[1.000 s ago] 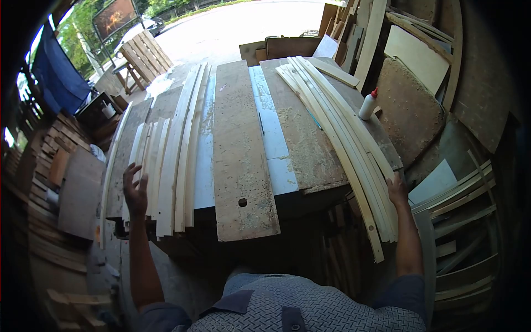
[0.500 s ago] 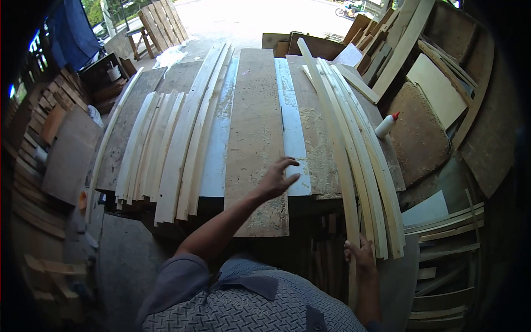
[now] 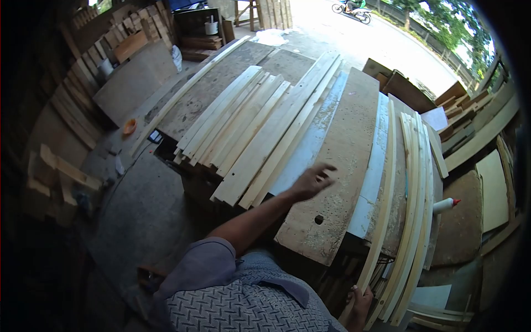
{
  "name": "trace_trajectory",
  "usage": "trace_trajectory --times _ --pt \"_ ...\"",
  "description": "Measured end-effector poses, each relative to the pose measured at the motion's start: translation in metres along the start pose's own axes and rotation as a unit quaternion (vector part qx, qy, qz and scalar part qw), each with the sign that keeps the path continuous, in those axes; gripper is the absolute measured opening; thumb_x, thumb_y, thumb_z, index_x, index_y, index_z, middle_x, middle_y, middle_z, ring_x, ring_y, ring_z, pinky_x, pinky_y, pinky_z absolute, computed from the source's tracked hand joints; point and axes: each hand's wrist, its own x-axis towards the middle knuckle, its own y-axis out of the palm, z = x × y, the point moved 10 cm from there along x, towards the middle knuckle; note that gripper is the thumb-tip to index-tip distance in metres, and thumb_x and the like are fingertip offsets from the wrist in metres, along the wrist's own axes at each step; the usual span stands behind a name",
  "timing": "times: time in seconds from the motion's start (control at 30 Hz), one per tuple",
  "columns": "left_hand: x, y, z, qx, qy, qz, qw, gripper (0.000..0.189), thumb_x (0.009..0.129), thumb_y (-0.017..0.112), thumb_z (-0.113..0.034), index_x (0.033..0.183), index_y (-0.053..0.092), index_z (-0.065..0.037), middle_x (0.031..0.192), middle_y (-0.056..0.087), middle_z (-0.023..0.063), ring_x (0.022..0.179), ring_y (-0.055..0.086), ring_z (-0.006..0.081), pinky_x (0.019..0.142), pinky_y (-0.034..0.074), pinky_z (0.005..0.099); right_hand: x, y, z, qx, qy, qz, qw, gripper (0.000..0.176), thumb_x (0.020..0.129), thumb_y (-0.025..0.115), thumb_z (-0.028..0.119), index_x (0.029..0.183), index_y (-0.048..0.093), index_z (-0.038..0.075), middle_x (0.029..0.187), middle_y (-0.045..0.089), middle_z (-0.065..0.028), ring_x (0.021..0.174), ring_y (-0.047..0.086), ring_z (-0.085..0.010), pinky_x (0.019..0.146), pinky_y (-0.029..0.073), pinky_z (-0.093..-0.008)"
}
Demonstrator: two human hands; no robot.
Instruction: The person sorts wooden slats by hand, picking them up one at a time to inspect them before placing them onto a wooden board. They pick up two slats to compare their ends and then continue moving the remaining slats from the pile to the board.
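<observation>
My right hand (image 3: 360,303) is closed around the near end of a long wooden strip (image 3: 384,199), low at the right. The strip runs away from me over the bench, close to the narrow pale blue board on the right. My left hand (image 3: 314,181) hovers over the wide brown board (image 3: 345,149), its fingers apart and a little curled, with nothing in it. Sawdust and a dark hole show on that board. Several more wooden strips (image 3: 414,221) lie side by side to the right of the held one.
Left of the wide board, several wooden slats (image 3: 238,122) lie across the bench. A white glue bottle (image 3: 446,206) with a red tip lies at the right edge. Timber offcuts lean along the left wall, and a motorbike (image 3: 352,11) is outside.
My view has turned to the left. The held strip has come away from the other strips, leftward toward the blue board. My left hand stays open over the wide board.
</observation>
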Motion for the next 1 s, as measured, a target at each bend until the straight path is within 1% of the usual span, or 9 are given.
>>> trace_trajectory --times 0.13,0.23,0.37,0.47,0.6,0.7,0.77,0.9,1.0 --pt "-0.066 -0.219 -0.005 0.079 -0.017 -0.243 0.967 0.032 0.093 0.066 -0.022 0.12 0.063 -0.005 0.112 0.067 0.0077 0.096 0.064 0.0184 0.085 0.054 0.0333 0.029 -0.015 -0.024 -0.002 0.006 0.013 1.0 0.017 0.091 0.063 0.012 0.102 0.054 0.003 0.078 0.058 -0.0052 0.055 0.056 -0.0111 0.045 0.045 -0.0255" --pt "-0.15 -0.374 0.004 0.256 0.002 -0.383 0.888 0.03 0.089 0.068 -0.017 0.115 0.064 -0.004 0.11 0.068 0.0089 0.092 0.066 0.0184 0.08 0.054 0.0318 0.019 0.002 0.001 -0.006 -0.008 -0.002 1.0 0.016 0.091 0.062 0.012 0.102 0.053 0.004 0.079 0.059 -0.005 0.057 0.057 -0.0111 0.045 0.046 -0.0254" --pt "-0.244 -0.549 0.039 0.418 -0.161 -0.466 0.763 0.045 0.085 0.069 -0.033 0.117 0.062 -0.002 0.114 0.065 0.0201 0.107 0.063 0.0342 0.092 0.05 0.0424 0.0 0.031 0.007 0.012 -0.009 -0.041 0.999 0.013 0.092 0.06 0.013 0.1 0.052 0.005 0.078 0.058 -0.0041 0.057 0.056 -0.0111 0.045 0.045 -0.0251" --pt "-0.283 -0.638 0.069 0.46 -0.33 -0.449 0.691 0.055 0.088 0.065 -0.033 0.135 0.052 -0.007 0.13 0.057 0.0182 0.121 0.054 0.0366 0.103 0.043 0.0476 -0.006 0.072 0.011 0.03 -0.03 -0.054 0.998 0.014 0.092 0.061 0.014 0.098 0.052 0.005 0.077 0.057 -0.0041 0.054 0.055 -0.0117 0.042 0.045 -0.0257" --pt "-0.318 -0.719 0.102 0.496 -0.434 -0.406 0.633 0.056 0.093 0.059 -0.035 0.142 0.046 -0.01 0.138 0.051 0.0158 0.128 0.048 0.0367 0.105 0.037 0.0605 0.001 0.145 0.014 0.054 -0.028 -0.067 0.996 0.015 0.093 0.062 0.014 0.098 0.051 0.006 0.078 0.057 -0.0039 0.054 0.056 -0.0113 0.043 0.045 -0.0253" --pt "-0.348 -0.782 0.194 0.49 -0.479 -0.322 0.654 0.053 0.095 0.056 -0.036 0.141 0.046 -0.012 0.133 0.056 0.016 0.126 0.051 0.0364 0.103 0.034 0.0661 -0.007 0.193 0.034 0.085 -0.046 -0.083 0.992 0.016 0.093 0.062 0.016 0.098 0.051 0.006 0.08 0.057 -0.0045 0.055 0.056 -0.0111 0.043 0.045 -0.0249" --pt "-0.357 -0.781 0.218 0.439 -0.518 -0.266 0.684 0.053 0.095 0.059 -0.041 0.138 0.048 -0.012 0.126 0.06 0.0155 0.121 0.056 0.0361 0.103 0.037 0.0601 -0.016 0.219 0.049 0.115 -0.064 -0.073 0.989 0.016 0.094 0.063 0.016 0.099 0.051 0.006 0.08 0.058 -0.0046 0.055 0.056 -0.0107 0.043 0.046 -0.0246" --pt "-0.35 -0.747 0.169 0.435 -0.495 -0.243 0.712 0.054 0.089 0.069 -0.036 0.134 0.051 -0.011 0.119 0.064 0.016 0.115 0.06 0.0358 0.1 0.04 0.0558 -0.03 0.235 0.067 0.09 -0.058 -0.086 0.991 0.017 0.094 0.063 0.017 0.099 0.051 0.006 0.08 0.058 -0.0047 0.055 0.056 -0.0104 0.043 0.045 -0.0243" --pt "-0.336 -0.721 0.124 0.534 -0.379 -0.298 0.695 0.051 0.078 0.08 -0.018 0.12 0.053 -0.008 0.117 0.061 0.0156 0.112 0.06 0.0331 0.093 0.048 0.0504 -0.035 0.243 0.072 0.056 -0.053 -0.098 0.992 0.018 0.093 0.063 0.017 0.099 0.052 0.005 0.08 0.058 -0.005 0.054 0.056 -0.0105 0.043 0.045 -0.0244"
